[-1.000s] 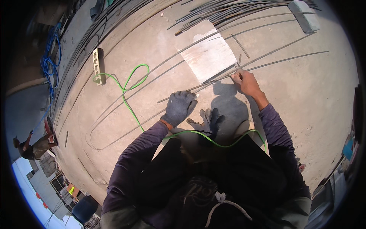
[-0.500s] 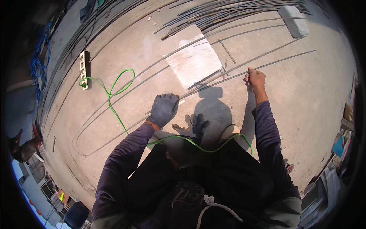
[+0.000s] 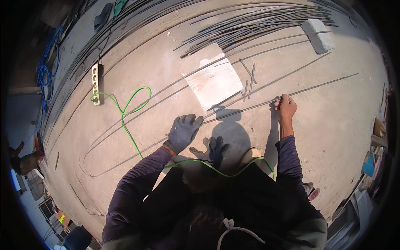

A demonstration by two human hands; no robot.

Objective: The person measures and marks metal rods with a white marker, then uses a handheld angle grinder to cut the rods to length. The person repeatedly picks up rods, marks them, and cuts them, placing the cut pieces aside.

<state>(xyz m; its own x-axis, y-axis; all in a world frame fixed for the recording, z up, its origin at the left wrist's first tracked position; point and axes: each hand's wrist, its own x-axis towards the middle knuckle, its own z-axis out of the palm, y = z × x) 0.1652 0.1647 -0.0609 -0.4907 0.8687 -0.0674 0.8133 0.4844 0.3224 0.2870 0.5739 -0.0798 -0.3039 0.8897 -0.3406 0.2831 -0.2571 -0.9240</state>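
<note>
A long thin metal rod (image 3: 321,86) slants across the concrete floor in front of me. My left hand (image 3: 183,132), in a grey glove, is closed over it near the middle of the view; the palm side is hidden. My bare right hand (image 3: 286,109) pinches the same rod farther right, fingertips together, and its end sticks out beyond. A second rod (image 3: 287,76) runs just behind and converges toward my left hand. Below, between my legs, an empty grey glove (image 3: 214,150) lies on the floor. Beyond the rods is a whitish square slab (image 3: 214,79).
Many loose rods (image 3: 250,27) lie at the back, beside a pale block (image 3: 318,36). Short rod pieces (image 3: 252,79) lie right of the slab. A green cable (image 3: 132,139) runs from a power strip (image 3: 95,85) past my legs. A tool with a red disc (image 3: 313,193) sits lower right.
The near rod's free end has shifted right and toward me, away from the rod behind it. My right hand has come nearer with it. The view has tilted slightly, so the floor appears lower.
</note>
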